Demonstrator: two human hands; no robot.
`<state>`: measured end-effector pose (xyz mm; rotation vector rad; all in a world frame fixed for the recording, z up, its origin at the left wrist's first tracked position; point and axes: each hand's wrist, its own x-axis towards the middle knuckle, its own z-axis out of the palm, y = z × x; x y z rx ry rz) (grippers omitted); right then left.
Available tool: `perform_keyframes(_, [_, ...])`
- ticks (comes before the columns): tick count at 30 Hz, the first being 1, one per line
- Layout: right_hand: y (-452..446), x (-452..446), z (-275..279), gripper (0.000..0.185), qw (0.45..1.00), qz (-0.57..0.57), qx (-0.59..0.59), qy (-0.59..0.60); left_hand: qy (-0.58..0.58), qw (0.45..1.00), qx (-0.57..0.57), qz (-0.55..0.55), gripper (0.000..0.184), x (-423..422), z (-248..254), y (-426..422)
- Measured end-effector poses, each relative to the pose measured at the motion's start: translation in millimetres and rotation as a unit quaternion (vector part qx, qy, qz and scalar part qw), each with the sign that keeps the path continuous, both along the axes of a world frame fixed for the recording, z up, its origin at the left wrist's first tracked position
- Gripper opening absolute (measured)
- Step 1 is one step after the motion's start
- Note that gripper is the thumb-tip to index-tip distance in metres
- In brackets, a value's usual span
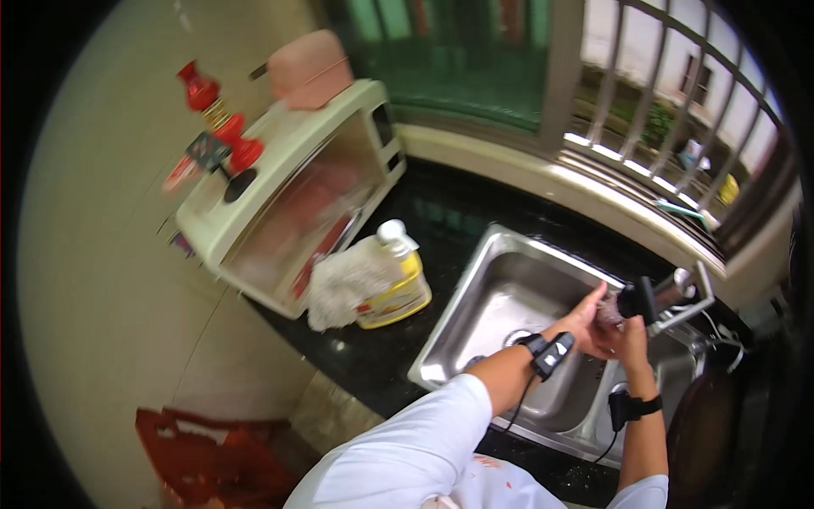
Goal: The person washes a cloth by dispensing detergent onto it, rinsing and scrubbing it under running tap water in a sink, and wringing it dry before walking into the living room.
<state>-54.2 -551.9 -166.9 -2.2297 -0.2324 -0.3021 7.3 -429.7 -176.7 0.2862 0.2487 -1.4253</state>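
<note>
Both hands are together over the large basin of a steel double sink [500, 284], beneath the black head of the faucet [638, 299]. My left hand [585, 325] reaches in from the left, its thumb raised and apart from the palm. My right hand [630, 339] meets it from the right, with its fingers mostly hidden behind the wrist and the other hand. Between them is a pale, glistening patch that looks like running water. I make out no object in either hand. Black straps with small devices and cables circle both wrists.
Left of the sink, a yellow-labelled bottle [403, 284] stands beside a grey shaggy cloth [352, 280]. Behind them is a white cabinet [280, 182] with a pink box [311, 69] and a red lamp [229, 127] on top. A barred window [661, 102] lies beyond the faucet.
</note>
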Motion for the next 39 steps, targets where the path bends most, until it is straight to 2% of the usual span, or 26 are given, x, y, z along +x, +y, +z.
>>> perform_keyframes(1, [-17.0,-5.6,-22.3,0.024,0.990,-0.103,-0.039,0.087,-0.002,1.000,0.011,0.004,0.066,3.8,-3.0,-5.3])
perform_keyframes(3, [7.9,-26.1,18.7,0.028,0.993,-0.063,-0.092,-0.025,-0.006,0.992,0.056,0.110,0.029,7.9,-15.7,-16.6])
perform_keyframes(5, [22.8,-38.6,47.8,0.031,0.997,-0.045,-0.066,-0.014,-0.042,0.990,0.033,0.132,0.024,7.5,-24.4,-23.2])
perform_keyframes(6, [22.5,-44.9,56.5,0.032,0.998,-0.035,-0.047,-0.006,-0.021,0.983,0.101,0.150,0.028,1.7,-5.3,-19.8])
perform_keyframes(9, [8.7,-60.9,67.6,0.034,0.994,-0.034,0.036,0.094,-0.024,0.981,0.117,0.154,0.034,-0.3,-13.1,-15.8])
perform_keyframes(10, [2.3,-66.1,63.9,0.033,0.978,-0.036,0.152,0.141,-0.028,0.982,0.120,0.146,0.036,2.1,-23.2,-9.5])
perform_keyframes(11, [-0.3,-67.1,64.6,0.035,0.967,-0.053,0.205,0.143,-0.006,0.989,0.049,0.141,0.041,13.8,-77.1,-24.3])
perform_keyframes(12, [-1.5,-63.1,63.1,0.038,0.953,-0.066,0.257,0.149,-0.056,0.990,-0.053,0.120,0.047,0.7,-57.6,-10.9])
perform_keyframes(13, [-6.3,-54.8,53.2,0.038,0.938,-0.084,0.318,0.109,-0.015,0.995,-0.003,0.101,0.060,-5.4,-43.3,-4.9])
perform_keyframes(14, [-8.0,-45.4,47.3,0.038,0.918,-0.108,0.376,0.069,-0.015,0.997,-0.045,0.067,0.073,-2.0,-78.2,-11.8])
perform_keyframes(16, [-20.1,-20.6,34.7,0.033,0.907,-0.118,0.399,0.063,-0.052,0.998,0.006,0.036,0.074,-11.6,-74.4,-1.4])
perform_keyframes(18, [-26.3,-0.9,-9.2,0.023,0.948,-0.158,0.277,0.022,-0.115,0.993,-0.023,-0.003,0.064,-26.7,-30.3,21.0])
perform_keyframes(19, [-31.2,5.3,-42.4,0.020,0.947,-0.168,0.262,0.076,-0.121,0.992,-0.018,0.000,0.064,-27.9,-24.3,23.4])
perform_keyframes(20, [-20.8,6.5,-44.6,0.023,0.911,-0.168,0.327,0.185,-0.104,0.995,0.007,0.013,0.052,-29.7,-21.8,22.1])
perform_keyframes(23, [-3.1,0.1,-44.4,0.021,0.869,-0.125,0.449,0.165,-0.045,0.998,-0.026,0.036,0.034,-30.1,-14.8,21.8])
perform_keyframes(25, [6.3,-8.0,-52.4,0.044,0.675,-0.002,0.700,0.233,0.021,0.994,-0.069,0.078,0.032,-33.8,-8.0,21.7])
perform_keyframes(26, [13.5,-6.5,-60.0,0.044,0.676,-0.001,0.698,0.235,0.022,0.994,-0.071,0.081,0.032,-36.9,-4.2,19.2])
perform_keyframes(28, [33.7,5.0,-76.7,0.054,0.538,0.110,0.833,0.065,0.038,0.978,-0.157,0.132,0.039,-42.1,3.8,13.8])
perform_keyframes(29, [42.9,5.3,-65.0,0.054,0.537,0.115,0.833,0.068,0.029,0.959,-0.250,0.129,0.043,-54.5,21.0,21.3])
perform_keyframes(30, [51.9,2.9,-41.7,0.055,0.551,0.120,0.823,0.065,0.025,0.959,-0.248,0.134,0.043,-57.5,22.6,23.6])
perform_keyframes(32, [64.3,-1.8,-9.5,0.057,0.577,0.130,0.805,0.056,0.117,0.963,-0.110,0.215,0.041,-66.8,16.7,25.9])
perform_keyframes(34, [24.7,5.1,-39.3,0.056,0.602,0.139,0.783,0.077,0.147,0.962,-0.107,0.203,0.043,-59.5,1.8,30.2])
perform_keyframes(36, [3.7,6.5,-46.9,0.052,0.653,0.138,0.724,0.176,0.141,0.975,-0.171,0.036,0.047,-53.7,8.8,47.8])
perform_keyframes(37, [1.7,7.2,-41.3,0.039,0.617,-0.010,0.756,0.219,0.127,0.986,-0.102,0.026,0.048,-52.3,14.0,50.4])
perform_keyframes(38, [1.9,9.5,-38.4,0.039,0.617,-0.006,0.754,0.223,0.125,0.986,-0.103,0.032,0.048,-49.7,9.4,48.5])
perform_keyframes(39, [1.5,10.5,-36.5,0.030,0.667,-0.012,0.713,0.218,-0.011,0.999,-0.029,0.013,0.046,-47.6,3.0,43.9])
